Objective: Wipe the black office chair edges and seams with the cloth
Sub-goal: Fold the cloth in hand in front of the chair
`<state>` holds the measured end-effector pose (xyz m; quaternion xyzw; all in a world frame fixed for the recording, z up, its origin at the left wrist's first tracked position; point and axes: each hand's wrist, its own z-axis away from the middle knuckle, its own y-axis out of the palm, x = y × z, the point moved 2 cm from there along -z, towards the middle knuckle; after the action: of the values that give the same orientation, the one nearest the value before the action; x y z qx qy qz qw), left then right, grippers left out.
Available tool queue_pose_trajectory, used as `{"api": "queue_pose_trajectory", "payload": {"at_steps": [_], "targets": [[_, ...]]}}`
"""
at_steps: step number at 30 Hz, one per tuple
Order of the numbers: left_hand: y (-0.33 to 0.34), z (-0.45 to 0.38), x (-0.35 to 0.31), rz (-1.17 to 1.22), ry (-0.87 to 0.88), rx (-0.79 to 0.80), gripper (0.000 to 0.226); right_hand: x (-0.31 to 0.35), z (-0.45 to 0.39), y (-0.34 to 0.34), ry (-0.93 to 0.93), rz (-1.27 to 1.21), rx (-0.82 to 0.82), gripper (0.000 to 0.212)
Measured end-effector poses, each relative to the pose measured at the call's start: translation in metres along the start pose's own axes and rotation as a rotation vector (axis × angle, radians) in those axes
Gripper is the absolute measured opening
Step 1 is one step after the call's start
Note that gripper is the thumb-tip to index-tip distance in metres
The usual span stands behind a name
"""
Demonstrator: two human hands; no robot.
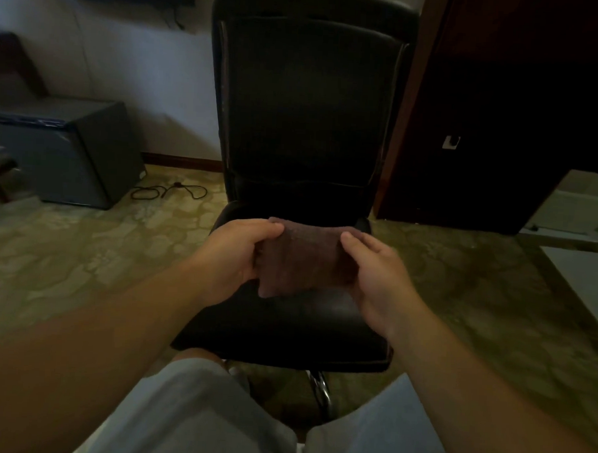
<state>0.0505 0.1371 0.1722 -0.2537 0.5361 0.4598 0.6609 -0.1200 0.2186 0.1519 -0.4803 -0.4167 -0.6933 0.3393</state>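
Both hands on the cloth point(303, 257) right now: my left hand point(236, 254) pinches its left edge, thumb on top and fingers tucked underneath, and my right hand point(374, 277) has the right edge, thumb laid over the top, the other fingers hidden behind the fabric. So each grip is narrow and full of cloth, nothing slack. The cloth is a dark brownish piece, stretched between my hands and held above the seat point(286, 328) of the black office chair point(309, 107), whether it brushes the cushion I cannot tell from here. The chair faces me, backrest upright, with piping running down both sides of the back and a seam across where back meets seat. By my reckoning I'm getting the cloth folded into a tidy pad, no wiping started yet. To do this well I want a firm, flat fold with a clean edge, so one fingertip can press that edge down into the seams instead of skating over them. Then work the rim in one direction, turning to a fresh face as it picks up dust. Further out: patterned floor point(101, 252) all around, a dark box-like unit point(71, 151) off to the left with a cable point(169, 191) trailing beside it, and a dark wooden cabinet point(501, 115) close on the right.
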Motion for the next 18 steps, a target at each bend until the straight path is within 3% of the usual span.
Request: {"api": "queue_pose_trajectory", "payload": {"at_steps": [7, 11, 13, 16, 18], "targets": [[0.01, 0.003, -0.01, -0.006, 0.079, -0.094, 0.028, 0.014, -0.004, 0.002, -0.029, 0.083, -0.091, 0.007], [0.01, -0.001, -0.015, -0.067, 0.125, -0.201, 0.016, 0.021, -0.009, 0.0, -0.135, 0.208, -0.23, 0.035], [0.01, -0.004, -0.018, -0.198, 0.154, -0.253, 0.015, 0.027, -0.01, 0.003, -0.21, 0.273, -0.187, 0.037], [0.008, -0.005, -0.027, -0.334, 0.213, -0.341, 0.036, 0.034, -0.013, 0.003, -0.208, 0.341, -0.137, 0.024], [0.01, -0.001, -0.036, -0.451, 0.27, -0.273, 0.033, 0.038, -0.014, 0.001, -0.211, 0.399, -0.118, 0.022]]}}
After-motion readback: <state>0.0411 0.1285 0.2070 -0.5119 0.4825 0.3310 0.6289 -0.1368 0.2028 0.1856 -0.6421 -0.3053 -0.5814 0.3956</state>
